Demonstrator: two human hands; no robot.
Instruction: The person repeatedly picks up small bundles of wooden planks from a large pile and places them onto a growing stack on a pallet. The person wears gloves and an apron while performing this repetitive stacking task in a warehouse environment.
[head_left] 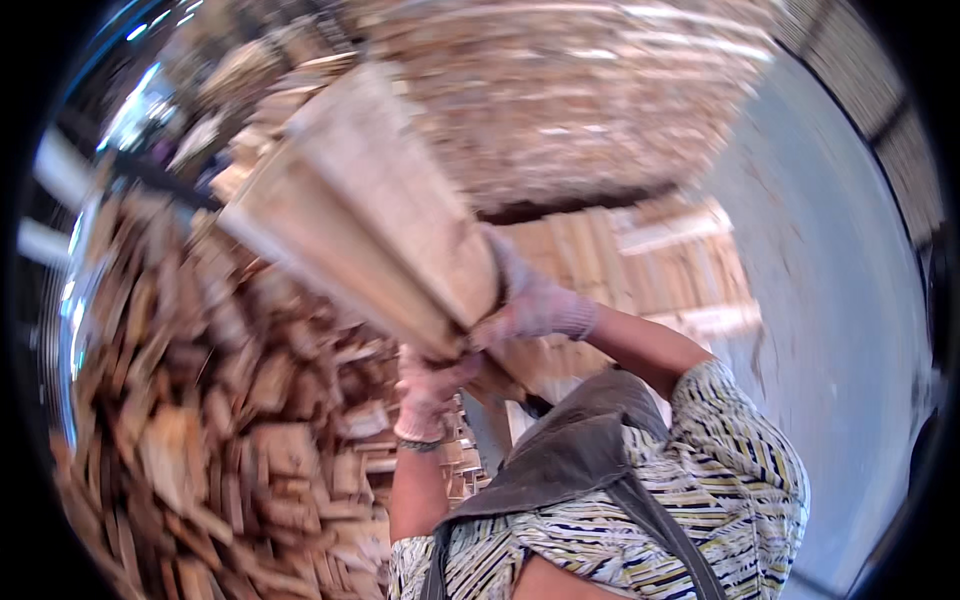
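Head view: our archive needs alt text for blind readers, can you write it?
Two gloved hands, left hand and right hand, grip the near end of a bundle of wooden boards raised at a tilt. A loose heap of wood offcuts lies to the left, stacked planks beyond, blurred.

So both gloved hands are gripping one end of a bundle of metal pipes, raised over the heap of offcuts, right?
Not quite: it is a bundle of wooden boards, not metal pipes. The head view shows the gloved left hand and right hand gripping its near end, raised over the heap of wood offcuts.
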